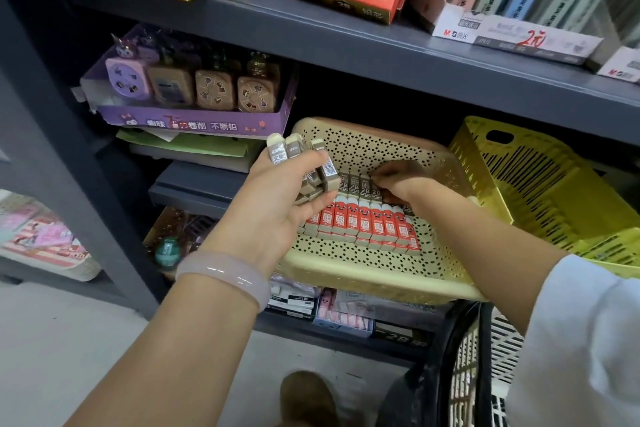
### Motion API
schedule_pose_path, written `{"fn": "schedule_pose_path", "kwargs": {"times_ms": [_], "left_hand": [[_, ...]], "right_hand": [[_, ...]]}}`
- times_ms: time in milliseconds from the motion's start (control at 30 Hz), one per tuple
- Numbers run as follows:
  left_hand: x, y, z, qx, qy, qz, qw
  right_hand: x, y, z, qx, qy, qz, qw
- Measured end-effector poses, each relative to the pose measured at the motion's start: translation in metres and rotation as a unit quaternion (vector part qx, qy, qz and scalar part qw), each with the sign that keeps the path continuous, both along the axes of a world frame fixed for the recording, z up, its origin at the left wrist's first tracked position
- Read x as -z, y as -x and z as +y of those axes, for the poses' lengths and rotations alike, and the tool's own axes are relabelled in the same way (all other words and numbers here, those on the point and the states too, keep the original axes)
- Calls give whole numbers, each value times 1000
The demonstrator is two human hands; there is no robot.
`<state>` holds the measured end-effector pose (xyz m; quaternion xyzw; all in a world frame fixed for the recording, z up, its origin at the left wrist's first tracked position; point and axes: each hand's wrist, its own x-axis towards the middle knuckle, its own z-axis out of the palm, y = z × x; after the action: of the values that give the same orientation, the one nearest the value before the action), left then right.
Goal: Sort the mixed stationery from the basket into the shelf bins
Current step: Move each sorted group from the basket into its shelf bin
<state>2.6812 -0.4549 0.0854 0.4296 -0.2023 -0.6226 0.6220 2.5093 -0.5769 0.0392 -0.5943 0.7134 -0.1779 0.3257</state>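
Small beige rectangular erasers [301,163] in paper sleeves fill my left hand [277,204], a bundle clasped between thumb and curled fingers; their long axes run upward and a little away from me, their ends fanned out above my fingertips. This grip sits just over the left rim of the beige perforated plastic bin [381,274], which stands on the grey metal shelf [346,42] and tilts toward me. On the bin's floor lies a row of red-sleeved erasers [367,225], side by side, each with its long axis running from front to back, and behind them a row of dark-sleeved erasers marked 2B [356,185], lined up the same way. My right hand [398,180] reaches into the bin, fingers bent down onto the right end of the dark row, pinching one of them at its far end. A pale pink bangle [225,274] circles my left wrist. Just right of the bin sits a yellow slatted plastic basket [554,191].
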Motion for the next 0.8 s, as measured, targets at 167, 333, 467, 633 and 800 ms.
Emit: {"fn": "schedule_pose_path", "kwargs": {"times_ms": [167,333,467,633,800], "left_hand": [[0,1,0,-7,1,-5,1000],[-4,6,3,-13,25,-50,998],[-4,8,6,-23,29,-72,997],[-4,5,8,-16,9,-30,999],[-2,3,7,0,4,-27,1000]], "right_hand": [[-33,-12,18,-25,77,-75,994],[-68,-38,59,-229,-11,-292,929],[-71,-46,66,-245,-18,-302,921],[-66,-26,54,-145,-21,-368,918],[-42,9,20,29,74,-90,993]]}}
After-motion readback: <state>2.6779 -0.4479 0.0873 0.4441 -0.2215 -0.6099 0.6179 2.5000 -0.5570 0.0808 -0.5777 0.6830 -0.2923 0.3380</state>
